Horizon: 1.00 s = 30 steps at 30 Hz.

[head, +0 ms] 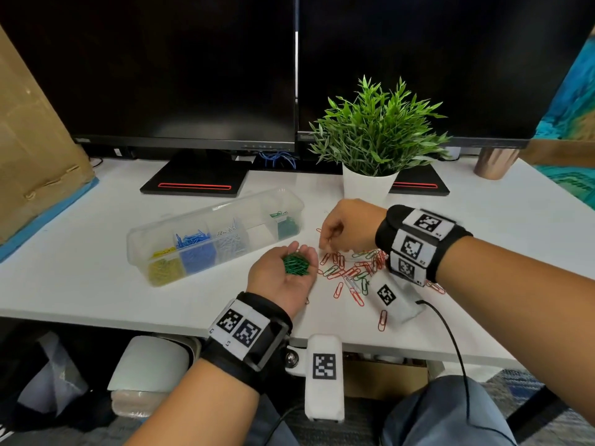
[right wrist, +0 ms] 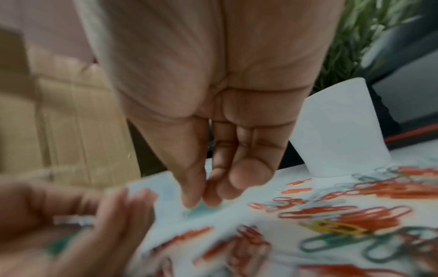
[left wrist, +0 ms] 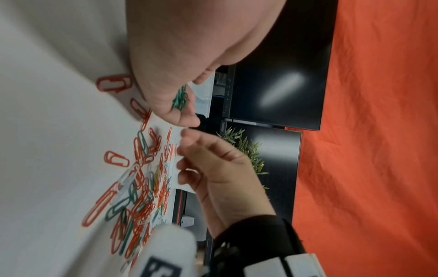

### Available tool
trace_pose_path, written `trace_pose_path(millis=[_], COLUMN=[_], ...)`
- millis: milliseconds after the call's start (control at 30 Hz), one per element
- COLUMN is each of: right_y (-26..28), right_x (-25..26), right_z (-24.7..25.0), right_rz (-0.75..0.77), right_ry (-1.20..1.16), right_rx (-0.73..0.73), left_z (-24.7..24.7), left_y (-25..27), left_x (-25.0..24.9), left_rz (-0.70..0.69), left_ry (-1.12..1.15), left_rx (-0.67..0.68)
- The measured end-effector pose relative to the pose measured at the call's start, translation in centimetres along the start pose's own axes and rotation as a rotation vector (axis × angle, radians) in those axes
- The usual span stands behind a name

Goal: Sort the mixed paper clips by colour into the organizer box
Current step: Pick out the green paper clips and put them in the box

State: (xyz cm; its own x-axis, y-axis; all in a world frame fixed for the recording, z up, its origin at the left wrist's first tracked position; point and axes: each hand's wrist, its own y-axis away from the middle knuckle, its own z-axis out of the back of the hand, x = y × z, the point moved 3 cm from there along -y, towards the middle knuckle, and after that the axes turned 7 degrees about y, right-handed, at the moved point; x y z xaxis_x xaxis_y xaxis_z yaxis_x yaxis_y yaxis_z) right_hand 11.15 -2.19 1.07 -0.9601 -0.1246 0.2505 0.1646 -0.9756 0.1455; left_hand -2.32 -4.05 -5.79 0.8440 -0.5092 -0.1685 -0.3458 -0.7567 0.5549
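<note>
White desk (head: pixel 96 252), two dark monitors (head: pixel 180 75), potted plant (head: pixel 376 130)

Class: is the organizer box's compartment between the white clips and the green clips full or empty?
Empty: that compartment of the organizer box shows only clear plastic.

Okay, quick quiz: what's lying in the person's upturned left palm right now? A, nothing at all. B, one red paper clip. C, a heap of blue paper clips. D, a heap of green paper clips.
D: in the head view the left hand lies palm up beside the organizer box, cupping a heap of green paper clips.
</note>
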Motion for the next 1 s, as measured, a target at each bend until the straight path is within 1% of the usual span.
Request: trace_pose_path(millis=[33,100,300,333,400,467,500,567,600,633,667,733,767,833,933,1000], right_y=[0.0,0.1,0.0,0.2,0.2,0.4,0.6,1.2,1.5,1.8,2.0,2.6,2.9,3.5,4.2,4.5], right_x=[0.1,0.4,0.1,0.0,-0.3,-0.3,-0.1,0.5,0.8,0.9,0.8,0.5,0.2,-0.6,-1.4,-1.7], right_z=[-0.5,-1.4,-2.2,-2.2,-1.6,-0.3,0.3,1.1,1.3,1.3,1.3,1.3,1.2,0.5,-0.6,-1.1], right_rz=[0.025,0.053,0.058,0.054,0.037,0.015,0.012,0.015,0.018,0.023,0.028,0.032,0.027,0.005,-0.03,-0.029], right_ry=[0.109,0.237,0.264,0.262,0.233,0.119,0.027,-0.137,-0.178,-0.174,-0.121,0.07,0.154,0.253,0.295,0.303], right_rx=[0.051,0.129,0.179,0.171,0.081,-0.039,-0.067,-0.046,-0.024,-0.016,-0.027,-0.054,-0.034,0.068,0.236,0.251], left_z=[0.1,0.3,0.3,0.3,0.2,0.2,0.2,0.0,-0.2,-0.4,-0.6,-0.8,-0.7,-0.5,-0.2,-0.1], left_y=[0.0,0.0,0.6,0.6,0.6,0.4,0.3,0.2,0.2,0.4,0.5,0.9,0.9,0.9,0.7,0.7], left_x=[-0.2,-0.4,-0.3,-0.3,-0.2,0.0,0.2,0.8,1.2,1.5,1.7,2.0,1.9,1.8,1.6,1.6], left_rz=[-0.007,-0.017,-0.018,-0.014,-0.01,-0.01,-0.007,0.007,0.017,0.027,0.035,0.042,0.041,0.047,0.045,0.042], left_ry=[0.002,-0.002,0.001,-0.009,-0.03,-0.042,-0.043,-0.032,-0.024,-0.017,-0.011,-0.013,-0.025,-0.047,-0.055,-0.054], left_rx=[-0.004,-0.008,-0.016,-0.017,-0.013,-0.011,-0.011,-0.003,0.003,0.008,0.008,0.002,-0.001,-0.006,-0.013,-0.014])
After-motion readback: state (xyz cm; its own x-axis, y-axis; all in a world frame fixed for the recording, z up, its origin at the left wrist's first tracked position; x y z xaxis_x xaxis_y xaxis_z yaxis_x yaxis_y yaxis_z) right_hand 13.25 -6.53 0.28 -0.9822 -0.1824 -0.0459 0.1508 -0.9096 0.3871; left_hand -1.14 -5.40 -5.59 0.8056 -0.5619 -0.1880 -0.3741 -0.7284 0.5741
